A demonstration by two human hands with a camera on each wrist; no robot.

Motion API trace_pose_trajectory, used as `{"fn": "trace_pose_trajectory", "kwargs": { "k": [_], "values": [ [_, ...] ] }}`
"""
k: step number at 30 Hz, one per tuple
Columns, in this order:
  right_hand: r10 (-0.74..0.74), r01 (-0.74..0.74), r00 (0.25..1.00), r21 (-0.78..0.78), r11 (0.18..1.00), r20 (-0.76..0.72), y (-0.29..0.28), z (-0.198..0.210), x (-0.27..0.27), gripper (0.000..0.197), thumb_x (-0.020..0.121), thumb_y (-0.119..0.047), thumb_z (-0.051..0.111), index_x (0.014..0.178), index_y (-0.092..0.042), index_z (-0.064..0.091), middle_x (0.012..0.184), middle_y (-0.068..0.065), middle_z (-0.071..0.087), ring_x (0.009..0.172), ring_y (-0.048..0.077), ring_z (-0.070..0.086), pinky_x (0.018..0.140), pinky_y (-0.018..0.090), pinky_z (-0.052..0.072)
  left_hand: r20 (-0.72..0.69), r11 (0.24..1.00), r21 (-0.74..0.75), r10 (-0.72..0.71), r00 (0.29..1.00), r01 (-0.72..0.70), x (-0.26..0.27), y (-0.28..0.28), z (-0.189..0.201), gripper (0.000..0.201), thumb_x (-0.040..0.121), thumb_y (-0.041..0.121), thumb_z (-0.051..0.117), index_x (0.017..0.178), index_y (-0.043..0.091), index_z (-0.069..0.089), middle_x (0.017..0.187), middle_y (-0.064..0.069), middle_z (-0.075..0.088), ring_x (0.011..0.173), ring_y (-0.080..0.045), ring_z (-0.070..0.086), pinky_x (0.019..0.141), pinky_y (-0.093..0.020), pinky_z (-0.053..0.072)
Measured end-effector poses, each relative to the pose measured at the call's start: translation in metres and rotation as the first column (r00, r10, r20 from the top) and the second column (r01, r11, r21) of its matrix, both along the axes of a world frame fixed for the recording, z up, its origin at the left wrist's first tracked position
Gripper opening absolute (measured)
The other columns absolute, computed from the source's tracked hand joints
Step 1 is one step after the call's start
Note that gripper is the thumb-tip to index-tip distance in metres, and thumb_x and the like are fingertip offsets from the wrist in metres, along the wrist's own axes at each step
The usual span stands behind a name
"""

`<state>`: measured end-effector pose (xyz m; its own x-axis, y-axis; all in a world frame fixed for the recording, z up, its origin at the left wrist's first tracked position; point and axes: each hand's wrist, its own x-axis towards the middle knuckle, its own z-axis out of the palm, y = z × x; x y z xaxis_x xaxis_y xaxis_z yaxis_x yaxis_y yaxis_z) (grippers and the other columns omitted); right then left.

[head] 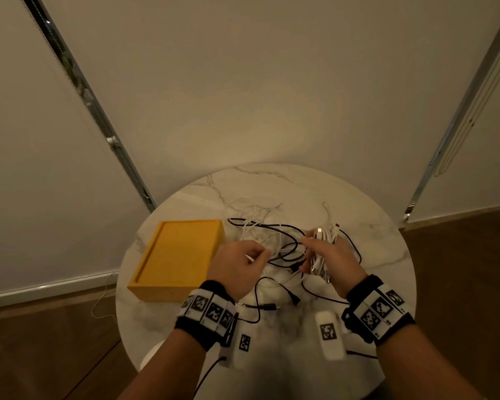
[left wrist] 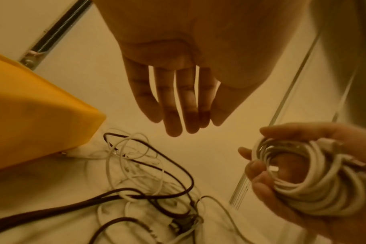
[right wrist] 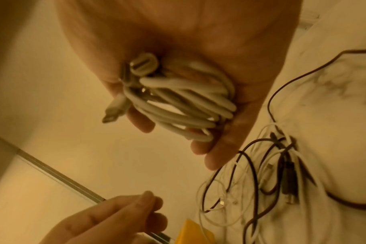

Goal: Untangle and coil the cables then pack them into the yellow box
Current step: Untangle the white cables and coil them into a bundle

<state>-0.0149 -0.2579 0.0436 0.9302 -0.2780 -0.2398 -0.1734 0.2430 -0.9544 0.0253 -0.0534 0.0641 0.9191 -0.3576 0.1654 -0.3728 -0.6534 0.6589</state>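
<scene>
Box first: the yellow box [head: 176, 255] lies open on the left part of the round marble counter [head: 381, 255], and its inside shows no cable in the head view.

Just right of the box's near corner, the left hand [head: 237, 264] hovers above the counter with a black band of square printed markers [head: 205, 310] round its wrist. Its fingers [left wrist: 171, 107] hang fairly straight and close together in the left wrist view, with the thumb beside the forefinger. From the head camera the fingertips look drawn together near a thin white strand, so I cannot tell whether they pinch anything.

Under and beyond that hand, the tangle of loose cables [head: 272, 241] sprawls over the middle of the counter. Thin white cables and thicker black cables cross one another there. One black plug end [head: 269, 306] lies toward the near edge.

Right of the tangle, the right hand [head: 332, 264] grips a coiled white cable [right wrist: 178, 102]. Its fingers are curled round the bundle of loops and the thumb is over the top. A connector [right wrist: 113, 110] sticks out of the bundle on the finger side. This coil is held above the counter, well apart from the box. A black cable [head: 355, 249] loops on the counter past the knuckles.
</scene>
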Motion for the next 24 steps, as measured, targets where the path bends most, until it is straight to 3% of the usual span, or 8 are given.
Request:
{"fn": "trace_pose_trajectory", "kwargs": {
  "k": [4, 7, 9, 13, 17, 21, 24],
  "values": [
    [0.069, -0.078, 0.989, -0.065, 0.995, -0.128, -0.003, -0.013, -0.003, 0.009, 0.087, 0.0, 0.066, 0.093, -0.004, 0.061, 0.07, 0.016, 0.053, 0.054, 0.027, 0.054, 0.054, 0.036, 0.048, -0.077, 0.955, 0.291, -0.04, 0.996, 0.061, 0.019, -0.016, -0.017, 0.021, 0.094, 0.038, 0.056, 0.1, 0.026, 0.073, 0.095, 0.01, 0.073, 0.087, -0.01, 0.066, 0.079, -0.032, 0.058],
    [0.145, -0.174, 0.969, -0.134, 0.976, -0.198, -0.004, -0.022, -0.006, 0.007, 0.086, 0.001, 0.064, 0.091, -0.002, 0.06, 0.072, 0.017, 0.052, 0.062, 0.028, 0.052, 0.05, 0.03, 0.045, -0.086, 0.881, 0.452, -0.114, 0.99, 0.141, 0.023, -0.034, -0.027, 0.021, 0.095, 0.033, 0.054, 0.106, 0.026, 0.07, 0.104, 0.004, 0.071, 0.096, -0.017, 0.065, 0.083, -0.035, 0.056],
    [0.182, -0.22, 0.953, -0.139, 0.966, -0.244, -0.006, -0.028, -0.006, 0.007, 0.083, 0.002, 0.063, 0.088, -0.002, 0.06, 0.07, 0.016, 0.051, 0.058, 0.026, 0.051, 0.047, 0.028, 0.043, -0.113, 0.844, 0.496, -0.172, 0.978, 0.206, 0.017, -0.048, -0.034, 0.02, 0.094, 0.031, 0.056, 0.107, 0.025, 0.07, 0.104, 0.001, 0.07, 0.097, -0.02, 0.065, 0.082, -0.035, 0.055],
    [0.186, -0.248, 0.936, -0.188, 0.95, -0.298, -0.009, -0.039, -0.004, 0.007, 0.069, -0.008, 0.063, 0.074, -0.006, 0.058, 0.067, 0.015, 0.049, 0.057, 0.024, 0.047, 0.047, 0.028, 0.038, -0.174, 0.767, 0.559, -0.263, 0.949, 0.315, 0.001, -0.072, -0.054, 0.019, 0.089, 0.03, 0.059, 0.104, 0.023, 0.067, 0.104, -0.007, 0.069, 0.097, -0.028, 0.066, 0.082, -0.04, 0.057],
    [0.167, -0.243, 0.933, -0.215, 0.946, -0.318, -0.012, -0.046, -0.003, 0.012, 0.06, -0.012, 0.065, 0.069, -0.007, 0.058, 0.066, 0.013, 0.051, 0.059, 0.023, 0.049, 0.052, 0.03, 0.04, -0.18, 0.73, 0.622, -0.22, 0.959, 0.284, 0.001, -0.077, -0.07, 0.022, 0.093, 0.026, 0.057, 0.11, 0.013, 0.064, 0.112, -0.012, 0.066, 0.104, -0.032, 0.064, 0.083, -0.041, 0.054],
    [0.181, -0.254, 0.917, -0.17, 0.952, -0.357, -0.014, -0.052, -0.001, 0.006, 0.072, 0.0, 0.063, 0.071, -0.005, 0.061, 0.065, 0.015, 0.054, 0.053, 0.024, 0.052, 0.048, 0.029, 0.043, -0.166, 0.732, 0.63, -0.199, 0.966, 0.259, 0.007, -0.076, -0.078, 0.021, 0.094, 0.026, 0.06, 0.107, 0.012, 0.066, 0.111, -0.011, 0.065, 0.102, -0.032, 0.064, 0.081, -0.04, 0.052],
    [0.185, -0.25, 0.914, -0.141, 0.958, -0.362, -0.014, -0.055, 0.001, 0.005, 0.067, -0.002, 0.063, 0.068, -0.006, 0.061, 0.064, 0.016, 0.053, 0.054, 0.027, 0.052, 0.05, 0.032, 0.045, -0.147, 0.734, 0.636, -0.19, 0.971, 0.24, 0.01, -0.076, -0.081, 0.024, 0.096, 0.028, 0.055, 0.111, 0.013, 0.066, 0.115, -0.011, 0.06, 0.103, -0.033, 0.063, 0.082, -0.04, 0.051]
  ]
}}
